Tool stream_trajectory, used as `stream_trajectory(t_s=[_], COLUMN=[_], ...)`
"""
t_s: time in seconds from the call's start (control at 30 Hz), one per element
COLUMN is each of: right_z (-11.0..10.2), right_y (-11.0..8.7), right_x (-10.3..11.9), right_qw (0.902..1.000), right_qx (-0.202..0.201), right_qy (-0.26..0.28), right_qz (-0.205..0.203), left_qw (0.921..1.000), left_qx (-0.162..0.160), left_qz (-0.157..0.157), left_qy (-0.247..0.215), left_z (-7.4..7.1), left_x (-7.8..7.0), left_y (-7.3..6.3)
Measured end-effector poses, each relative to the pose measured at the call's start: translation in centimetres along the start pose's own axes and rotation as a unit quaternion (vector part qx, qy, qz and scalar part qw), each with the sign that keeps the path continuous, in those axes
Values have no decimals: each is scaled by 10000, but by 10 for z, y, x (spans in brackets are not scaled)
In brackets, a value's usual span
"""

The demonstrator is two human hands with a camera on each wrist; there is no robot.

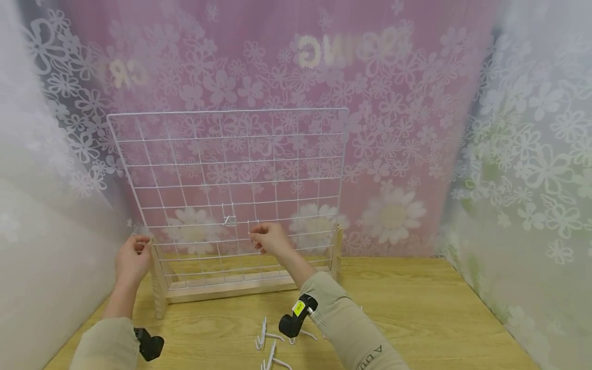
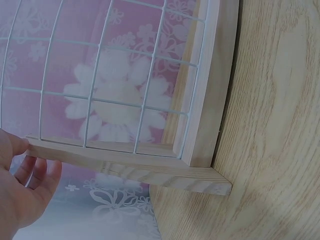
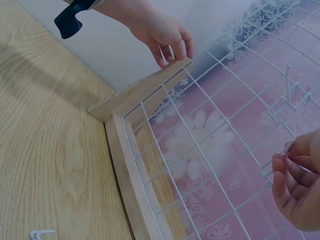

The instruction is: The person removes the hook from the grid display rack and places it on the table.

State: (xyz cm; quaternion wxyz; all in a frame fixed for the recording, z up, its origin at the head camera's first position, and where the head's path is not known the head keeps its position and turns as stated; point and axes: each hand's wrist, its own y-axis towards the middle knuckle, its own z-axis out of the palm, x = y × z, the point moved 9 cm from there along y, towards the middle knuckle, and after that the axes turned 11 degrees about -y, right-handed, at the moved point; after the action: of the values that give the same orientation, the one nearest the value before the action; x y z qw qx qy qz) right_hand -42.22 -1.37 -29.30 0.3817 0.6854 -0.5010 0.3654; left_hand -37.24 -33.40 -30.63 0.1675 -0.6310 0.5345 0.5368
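A white wire grid panel (image 1: 203,186) stands upright in a wooden stand (image 1: 231,291) on the table. My left hand (image 1: 132,263) grips the top of the stand's left upright (image 2: 65,152), thumb on one side and fingers on the other. With thumb and fingertips, my right hand (image 1: 274,240) pinches a small white wire hook (image 3: 288,146) at the grid's lower middle. Its prongs are at a grid wire; whether they are fully seated I cannot tell. Up and to the left of it, another white hook (image 1: 229,221) hangs on the grid.
Several loose white hooks (image 1: 263,336) lie on the wood-grain table (image 1: 398,313) in front of the stand, some partly behind my right forearm. A pink flowered curtain (image 1: 393,154) hangs behind the grid, with pale flowered sheets (image 1: 536,195) at the sides.
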Motion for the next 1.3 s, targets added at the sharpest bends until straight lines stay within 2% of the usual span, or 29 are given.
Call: stream_trajectory(t_s=[0.17, 0.43, 0.8, 1.1, 1.3], right_z=[-1, -5, -9, -18, -22], right_y=[-1, -4, -10, -19, -25], right_x=[-3, 2, 4, 1, -8], right_qw=[9998, 9993, 9989, 9976, 9968], right_qx=[-63, -164, -179, -351, -370], right_qy=[159, 322, 390, 60, 14], right_qz=[85, -85, -201, -602, -702], left_qw=[10000, 10000, 10000, 10000, 10000], left_qx=[-17, -64, 26, -3, -43], left_qz=[-11, 56, -42, 12, 38], left_qy=[-16, -2, 0, 28, 22], left_z=[0, -1, 0, 0, 0], left_x=[2, 0, 2, 1, 1], left_y=[0, 0, -1, -1, 1])
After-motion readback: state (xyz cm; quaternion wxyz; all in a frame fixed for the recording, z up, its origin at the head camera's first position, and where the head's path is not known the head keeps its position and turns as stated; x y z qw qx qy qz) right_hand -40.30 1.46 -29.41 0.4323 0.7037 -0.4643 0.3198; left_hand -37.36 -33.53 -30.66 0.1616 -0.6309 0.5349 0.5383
